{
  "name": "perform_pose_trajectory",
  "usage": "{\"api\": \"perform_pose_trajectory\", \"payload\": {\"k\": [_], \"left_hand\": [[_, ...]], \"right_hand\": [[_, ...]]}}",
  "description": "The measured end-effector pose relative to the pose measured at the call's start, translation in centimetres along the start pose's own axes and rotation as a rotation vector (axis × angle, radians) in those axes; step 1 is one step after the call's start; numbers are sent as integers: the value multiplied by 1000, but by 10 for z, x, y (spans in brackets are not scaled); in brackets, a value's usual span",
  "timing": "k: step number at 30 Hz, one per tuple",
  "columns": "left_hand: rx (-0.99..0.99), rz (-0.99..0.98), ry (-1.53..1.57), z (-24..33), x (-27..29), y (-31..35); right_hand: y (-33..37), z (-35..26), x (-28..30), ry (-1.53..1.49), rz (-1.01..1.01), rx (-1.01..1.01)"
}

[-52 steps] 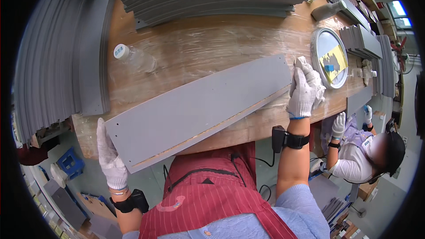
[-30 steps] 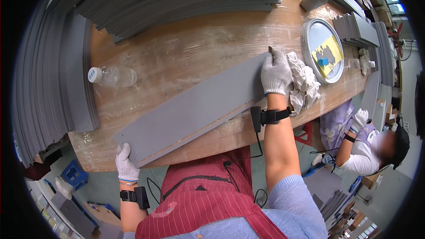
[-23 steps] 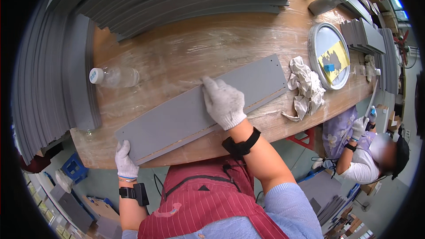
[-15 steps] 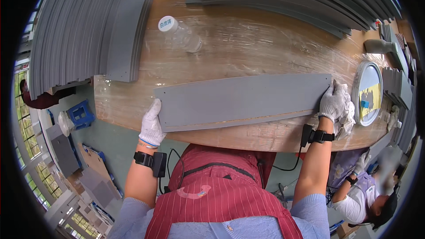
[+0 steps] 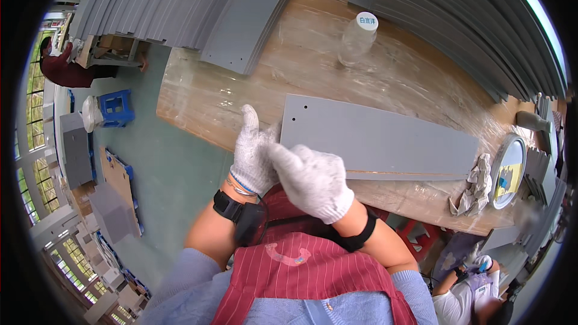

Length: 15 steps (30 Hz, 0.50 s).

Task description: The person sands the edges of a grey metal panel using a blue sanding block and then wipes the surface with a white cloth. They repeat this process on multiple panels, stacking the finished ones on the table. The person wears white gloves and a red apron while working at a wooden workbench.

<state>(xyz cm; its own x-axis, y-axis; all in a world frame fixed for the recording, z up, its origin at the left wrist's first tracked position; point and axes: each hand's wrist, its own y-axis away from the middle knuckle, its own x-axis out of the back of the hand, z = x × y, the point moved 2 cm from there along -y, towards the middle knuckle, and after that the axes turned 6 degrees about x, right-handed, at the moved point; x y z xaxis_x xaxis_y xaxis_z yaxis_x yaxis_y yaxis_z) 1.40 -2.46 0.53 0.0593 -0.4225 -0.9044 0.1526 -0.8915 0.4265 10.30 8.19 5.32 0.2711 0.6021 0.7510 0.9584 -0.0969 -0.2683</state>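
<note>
My left hand (image 5: 253, 153), in a white knit glove, is at the left end of a long grey board (image 5: 373, 138), its thumb stretched upward. Its other fingers are partly covered by my right hand (image 5: 313, 180), also gloved, which crosses in front and meets it. The right hand's fingers look curled in and are slightly blurred; what they hold, if anything, is hidden. Flat on the film-wrapped table (image 5: 205, 102), the board shows two dark holes near its left end and a brownish line along its near edge. A crumpled white cloth (image 5: 474, 188) lies by its right end.
Grey panels (image 5: 174, 0) are stacked at the back left, with more grey boards (image 5: 463, 18) at the back right. A clear bottle (image 5: 357, 42) stands between them. Right of the cloth is a round lid (image 5: 509, 168). A blue stool (image 5: 115, 108) and other people are farther off.
My right hand has let go of the board's right end and moved left to meet my left hand. The cloth now lies on the table. The view has turned, shifting the scene.
</note>
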Motion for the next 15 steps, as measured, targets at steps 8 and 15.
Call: {"api": "perform_pose_trajectory", "payload": {"k": [8,15], "left_hand": [[87,-163,182,-5,3,0],[74,-190,121,8,4,4]], "right_hand": [[-8,34,12,250,193,-316],[54,48,45,42,454,-402]]}}
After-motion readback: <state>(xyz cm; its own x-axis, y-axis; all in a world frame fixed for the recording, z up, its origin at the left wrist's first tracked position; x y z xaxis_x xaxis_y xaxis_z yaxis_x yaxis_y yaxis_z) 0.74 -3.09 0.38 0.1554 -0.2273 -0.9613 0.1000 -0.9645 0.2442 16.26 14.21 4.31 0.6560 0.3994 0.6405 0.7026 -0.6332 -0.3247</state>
